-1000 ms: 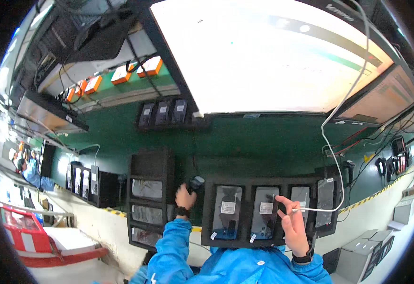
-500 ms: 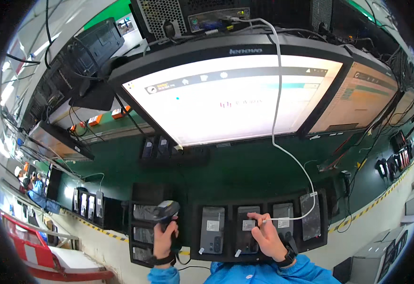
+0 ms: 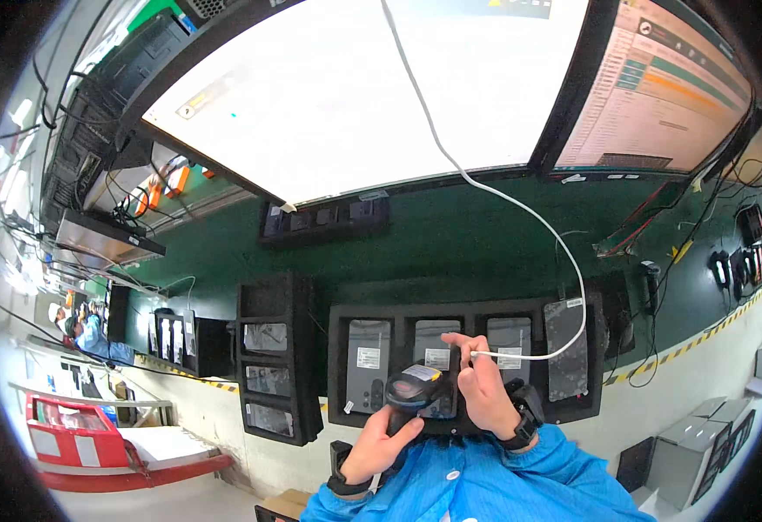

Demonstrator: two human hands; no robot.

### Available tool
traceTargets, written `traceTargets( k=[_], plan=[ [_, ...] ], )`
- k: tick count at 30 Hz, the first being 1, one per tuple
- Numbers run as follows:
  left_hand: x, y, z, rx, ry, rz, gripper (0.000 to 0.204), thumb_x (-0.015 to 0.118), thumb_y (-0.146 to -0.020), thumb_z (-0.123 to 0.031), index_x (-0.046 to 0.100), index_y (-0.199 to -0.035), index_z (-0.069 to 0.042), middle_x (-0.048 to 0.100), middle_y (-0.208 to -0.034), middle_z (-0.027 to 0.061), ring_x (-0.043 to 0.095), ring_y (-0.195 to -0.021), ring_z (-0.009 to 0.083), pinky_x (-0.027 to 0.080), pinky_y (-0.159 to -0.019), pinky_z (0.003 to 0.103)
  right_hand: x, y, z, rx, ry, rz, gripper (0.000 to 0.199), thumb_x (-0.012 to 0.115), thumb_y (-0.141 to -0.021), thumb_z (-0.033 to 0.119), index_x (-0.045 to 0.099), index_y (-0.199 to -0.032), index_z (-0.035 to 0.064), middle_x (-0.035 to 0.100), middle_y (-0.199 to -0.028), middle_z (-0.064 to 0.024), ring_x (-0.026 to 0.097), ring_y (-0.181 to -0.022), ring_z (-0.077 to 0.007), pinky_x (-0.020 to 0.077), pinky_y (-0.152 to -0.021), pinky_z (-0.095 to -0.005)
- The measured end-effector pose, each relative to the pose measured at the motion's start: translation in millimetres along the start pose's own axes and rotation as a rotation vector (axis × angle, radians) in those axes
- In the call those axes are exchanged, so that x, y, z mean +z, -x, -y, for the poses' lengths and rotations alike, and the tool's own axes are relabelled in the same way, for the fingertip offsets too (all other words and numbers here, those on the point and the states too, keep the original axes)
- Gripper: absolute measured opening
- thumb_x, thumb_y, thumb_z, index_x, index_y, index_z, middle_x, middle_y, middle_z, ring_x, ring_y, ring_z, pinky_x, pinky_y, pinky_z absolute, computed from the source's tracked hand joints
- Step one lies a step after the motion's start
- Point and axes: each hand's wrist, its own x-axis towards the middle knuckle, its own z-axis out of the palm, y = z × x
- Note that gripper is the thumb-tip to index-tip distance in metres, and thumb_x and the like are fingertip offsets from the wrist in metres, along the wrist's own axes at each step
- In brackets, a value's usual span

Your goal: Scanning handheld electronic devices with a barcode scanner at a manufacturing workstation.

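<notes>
My left hand (image 3: 379, 448) grips a dark barcode scanner (image 3: 411, 389), its head over the lower part of the second phone (image 3: 437, 337) from the left. That phone lies in a black tray (image 3: 335, 348), with a white label on its back. My right hand (image 3: 483, 396) pinches the end of a white cable (image 3: 533, 357), index finger stretched toward the labelled phone; I cannot tell if it touches. Beside it in the tray lie a left phone (image 3: 369, 348), a third phone (image 3: 509, 333) and a far-right phone (image 3: 565, 339). My right hand partly hides the third one.
A second black tray (image 3: 292, 357) with wrapped phones stands to the left. Behind, a bright monitor (image 3: 355, 96) and a second monitor (image 3: 659, 96) stand over the green bench (image 3: 450, 252). Another scanner (image 3: 651, 283) sits at the right. A person in blue (image 3: 93, 335) is far left.
The scanner in my left hand has moved right, from the left tray to over the second phone. My right hand still holds the cable end. The view has tipped downward.
</notes>
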Motion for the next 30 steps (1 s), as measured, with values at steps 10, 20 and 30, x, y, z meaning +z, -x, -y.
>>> traceTargets(
  k=[10,20,30],
  plan=[
    [-58,0,-17,0.099,-0.154,0.064,0.038,0.069,-0.088,-0.023,0.060,-0.113,0.004,0.066,-0.102,0.0054,0.056,-0.092,0.0109,0.047,-0.084,0.028,0,-4,-2,0.010,0.005,-0.042,0.036,0.047,-0.100,0.035,0.036,-0.092,0.0016,0.047,-0.103,-0.0187,0.052,-0.112,-0.0323,0.0398,-0.091,-0.0389],
    [-181,-144,110,0.163,-0.368,-0.659,0.044,0.072,-0.067,-0.030,0.065,-0.097,0.002,0.066,-0.078,0.0194,0.066,-0.076,0.0359,0.050,-0.068,0.043,21,-15,-29,0.319,-0.056,-0.285,0.036,0.074,-0.082,0.007,0.039,-0.091,0.0091,0.054,-0.111,-0.0099,0.047,-0.102,-0.0110,0.0399,-0.091,-0.0288],
    [-193,-297,256,0.518,-0.265,-0.665,0.045,0.071,-0.081,-0.016,0.059,-0.121,0.001,0.063,-0.118,0.0193,0.058,-0.113,0.0287,0.047,-0.096,0.038,38,-11,-1,0.126,0.065,-0.314,0.027,0.069,-0.081,0.004,0.047,-0.097,0.0069,0.049,-0.086,-0.0029,0.047,-0.080,-0.0125,0.0428,-0.072,-0.0277]
  ],
)
